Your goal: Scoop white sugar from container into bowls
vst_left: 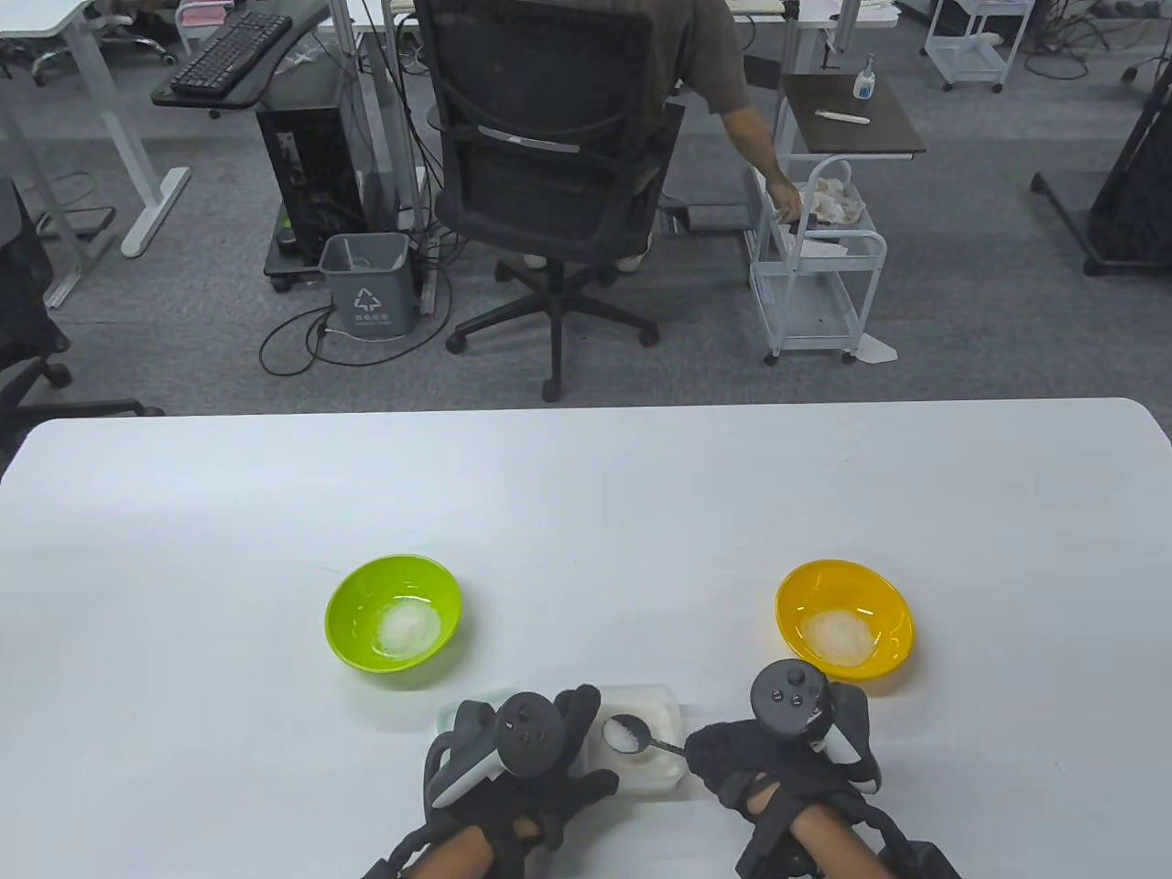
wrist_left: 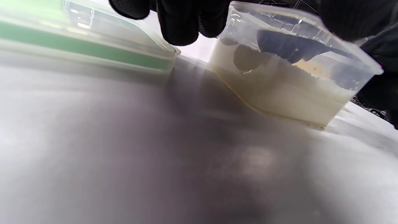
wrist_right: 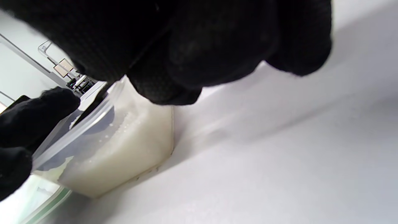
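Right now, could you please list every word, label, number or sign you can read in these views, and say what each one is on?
Recycling-arrows sign: on the grey bin under the far desk.
Text lines below that sign: too small to read.
Label on the pump bottle on the dark side table: too small to read.
Green bowl, orange bowl, sugar container, spoon: no text visible.

Clear glossy plastic container [wrist_left: 298,77] — shiny metal spoon [vst_left: 632,734] — matt table [vst_left: 586,513].
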`<state>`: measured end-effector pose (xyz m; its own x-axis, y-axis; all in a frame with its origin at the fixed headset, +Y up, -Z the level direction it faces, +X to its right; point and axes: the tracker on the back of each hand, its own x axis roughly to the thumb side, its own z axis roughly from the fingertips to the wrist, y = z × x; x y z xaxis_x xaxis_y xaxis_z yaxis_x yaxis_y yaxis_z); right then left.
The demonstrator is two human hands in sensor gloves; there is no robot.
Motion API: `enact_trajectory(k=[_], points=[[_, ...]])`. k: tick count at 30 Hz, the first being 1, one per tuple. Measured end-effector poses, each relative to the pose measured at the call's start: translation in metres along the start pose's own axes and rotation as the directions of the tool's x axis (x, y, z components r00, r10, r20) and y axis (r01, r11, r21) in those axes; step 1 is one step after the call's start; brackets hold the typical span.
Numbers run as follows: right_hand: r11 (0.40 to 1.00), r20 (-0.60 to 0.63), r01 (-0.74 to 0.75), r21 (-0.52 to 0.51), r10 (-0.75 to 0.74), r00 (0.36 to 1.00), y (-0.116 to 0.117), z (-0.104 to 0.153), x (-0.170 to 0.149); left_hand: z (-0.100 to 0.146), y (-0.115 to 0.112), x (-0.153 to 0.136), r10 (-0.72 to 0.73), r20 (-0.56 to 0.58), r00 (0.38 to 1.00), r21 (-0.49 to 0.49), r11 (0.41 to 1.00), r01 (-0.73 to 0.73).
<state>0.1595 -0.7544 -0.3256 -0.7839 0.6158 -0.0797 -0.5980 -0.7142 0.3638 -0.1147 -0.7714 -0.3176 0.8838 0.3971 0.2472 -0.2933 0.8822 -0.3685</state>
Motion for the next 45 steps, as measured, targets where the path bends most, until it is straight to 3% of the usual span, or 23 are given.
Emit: enact_trajectory(k=[9,17,32,38,42,45], points=[[0.994,-0.002,0.101,0.029,-0.101,0.995,-0.002,-0.002,-0.009,0.0,0.0,-0.001,0.012,-0.002,1.0,-0.003,1.0,-0.012],[0.98,-0.015,0.2,-0.02,-0.2,0.98,-0.027,0.001,-0.023,0.0,0.0,-0.001,0.015,-0.003,1.0,-0.001,1.0,-0.015],[0.886,-0.185,0.307,-0.349,-0.386,0.904,-0.094,0.012,-0.09,0.0,0.0,-0.002,0.011,-0.003,1.0,0.0,1.0,-0.011],[0.825,-0.293,0.172,-0.539,-0.375,0.879,-0.108,0.019,-0.109,0.0,0.0,-0.002,0.011,-0.002,1.0,-0.002,1.0,-0.011],[0.784,-0.379,-0.078,-0.615,-0.207,0.902,-0.112,0.022,-0.106,0.0,0.0,-0.002,0.008,-0.003,1.0,-0.001,1.0,-0.008],[0.712,-0.457,-0.314,-0.628,-0.01,0.889,-0.112,0.022,-0.097,0.0,0.0,-0.002,0.008,-0.002,1.0,-0.002,1.0,-0.008]])
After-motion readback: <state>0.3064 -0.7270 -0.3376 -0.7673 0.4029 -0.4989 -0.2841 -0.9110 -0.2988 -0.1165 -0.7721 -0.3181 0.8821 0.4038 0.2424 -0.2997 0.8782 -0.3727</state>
